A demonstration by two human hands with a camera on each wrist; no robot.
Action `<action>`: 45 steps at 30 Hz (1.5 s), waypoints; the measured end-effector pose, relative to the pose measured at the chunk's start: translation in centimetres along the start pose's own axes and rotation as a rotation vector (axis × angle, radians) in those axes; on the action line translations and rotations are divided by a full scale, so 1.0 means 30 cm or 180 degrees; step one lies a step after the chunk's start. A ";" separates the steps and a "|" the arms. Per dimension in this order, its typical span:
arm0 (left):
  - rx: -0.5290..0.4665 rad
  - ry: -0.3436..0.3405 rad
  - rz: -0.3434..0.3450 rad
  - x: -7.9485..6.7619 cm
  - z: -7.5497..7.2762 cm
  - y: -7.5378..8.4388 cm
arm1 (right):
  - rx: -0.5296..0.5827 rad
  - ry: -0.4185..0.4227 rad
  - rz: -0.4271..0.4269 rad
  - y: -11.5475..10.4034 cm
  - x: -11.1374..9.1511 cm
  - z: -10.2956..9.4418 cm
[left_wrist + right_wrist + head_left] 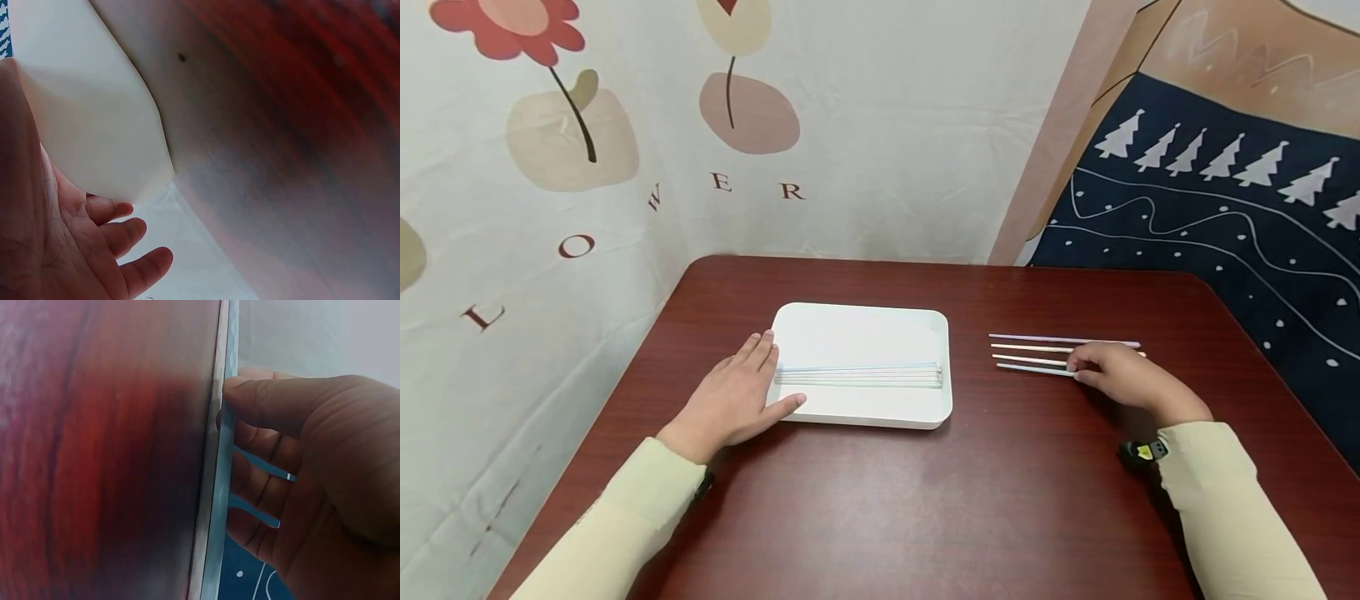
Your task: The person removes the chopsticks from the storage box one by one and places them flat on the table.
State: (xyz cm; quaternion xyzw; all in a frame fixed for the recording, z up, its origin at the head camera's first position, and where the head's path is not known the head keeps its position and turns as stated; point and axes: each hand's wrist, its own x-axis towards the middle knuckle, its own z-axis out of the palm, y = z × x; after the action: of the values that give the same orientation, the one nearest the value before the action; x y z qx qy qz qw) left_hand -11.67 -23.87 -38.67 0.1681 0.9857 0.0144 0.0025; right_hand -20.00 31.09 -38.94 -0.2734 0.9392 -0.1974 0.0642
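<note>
My left hand [730,400] lies along the left edge of a white tray [865,333], fingers straight and thumb reaching over its front left corner. In the left wrist view the tray's pale outer side [106,137] stands beside the palm. A row of several thin pale sticks [865,377] lies crosswise inside the tray. To the right, my right hand [1123,379] pinches a light-blue stick [1033,369] between thumb and index finger; the right wrist view shows the thumb on this stick [217,519]. Behind it lie a purple stick [1037,338] and two cream ones [1026,347], partly covered by the hand.
The dark red wooden table [880,508] bears the tray left of centre and the loose sticks to its right. A pale printed curtain [887,125] hangs beyond the far and left edges. Dark blue patterned cloth [1210,225] hangs at the right.
</note>
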 end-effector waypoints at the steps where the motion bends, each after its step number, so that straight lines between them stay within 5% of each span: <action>1: -0.0003 0.0013 0.0003 -0.001 -0.001 0.000 | -0.0003 0.0000 -0.0017 -0.002 0.001 0.001; 34: -0.0015 -0.0026 -0.0017 -0.007 -0.011 0.000 | -0.0101 -0.0113 0.0075 -0.027 0.023 -0.013; 45: -0.0035 -0.0025 -0.0028 -0.007 -0.009 0.004 | -0.0061 -0.0048 -0.0295 -0.149 0.125 -0.063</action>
State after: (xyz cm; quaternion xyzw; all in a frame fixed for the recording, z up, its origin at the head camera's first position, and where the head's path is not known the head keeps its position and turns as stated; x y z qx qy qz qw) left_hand -11.42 -23.84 -38.39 0.1638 0.9863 0.0192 0.0074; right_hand -21.42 26.25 -35.46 -0.3187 0.9269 -0.1891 0.0595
